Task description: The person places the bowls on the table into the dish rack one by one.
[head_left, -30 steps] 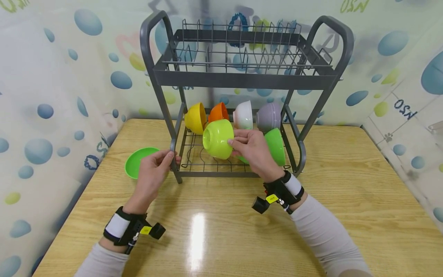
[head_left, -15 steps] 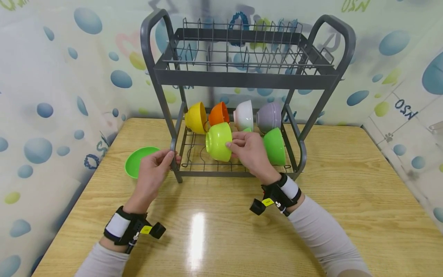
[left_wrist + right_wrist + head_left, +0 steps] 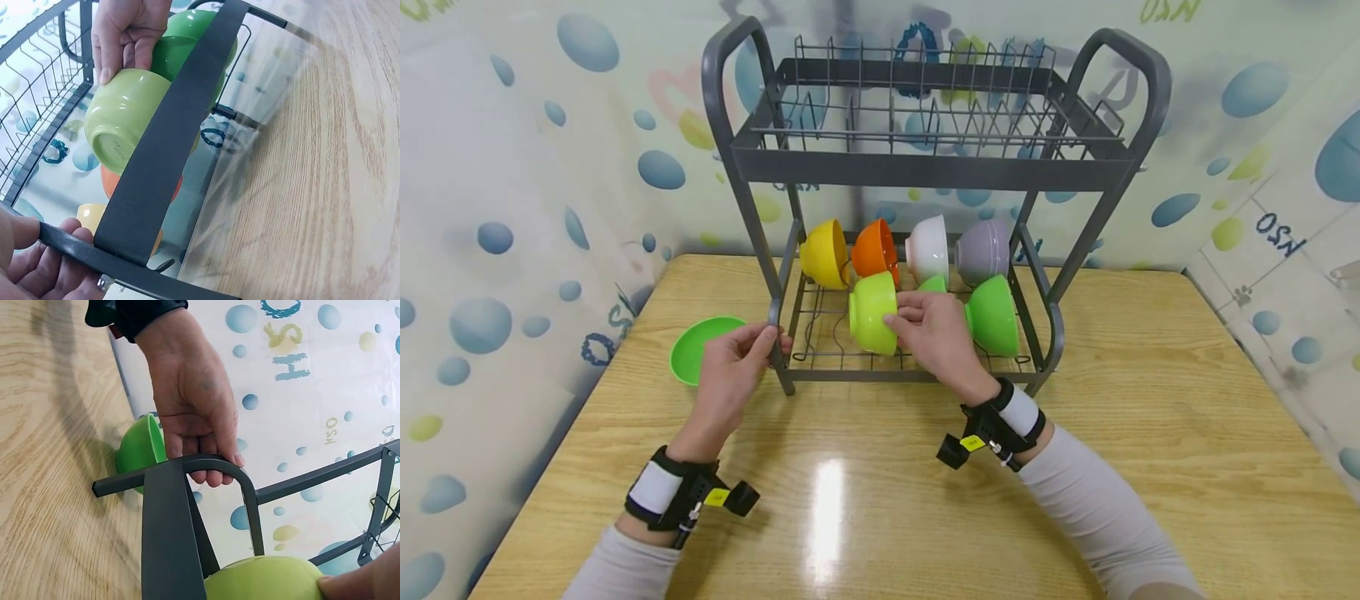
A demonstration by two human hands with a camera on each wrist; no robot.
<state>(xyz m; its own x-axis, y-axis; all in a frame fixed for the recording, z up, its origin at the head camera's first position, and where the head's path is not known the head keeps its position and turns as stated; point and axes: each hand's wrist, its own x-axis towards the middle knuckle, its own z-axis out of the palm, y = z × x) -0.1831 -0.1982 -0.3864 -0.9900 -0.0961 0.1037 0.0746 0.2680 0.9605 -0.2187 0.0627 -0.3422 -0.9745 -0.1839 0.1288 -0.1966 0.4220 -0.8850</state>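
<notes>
My right hand (image 3: 942, 337) pinches a yellow-green bowl (image 3: 872, 315) by its rim, thumb on the near side. The bowl is tipped on its side, base to the left, at the lower tier's front; whether it touches the wires is hard to tell. My left hand (image 3: 733, 367) grips the left upright of the dark grey dish rack (image 3: 872, 377), its fingers curled round the bar in the left wrist view. Right of my right hand stands a green bowl (image 3: 996, 317), with another green bowl (image 3: 934, 284) mostly hidden behind that hand.
Behind, a yellow bowl (image 3: 822, 255), an orange bowl (image 3: 874, 249), a white bowl (image 3: 928, 250) and a purple-grey bowl (image 3: 983, 252) stand tilted in a row. A green dish (image 3: 692, 354) lies on the wooden table (image 3: 865, 500) left of the rack. Above is the upper wire tier (image 3: 925, 173).
My right hand has lowered the yellow-green bowl slightly and turned it more onto its side, bringing more of the green bowls into sight. My left hand has stayed on the rack.
</notes>
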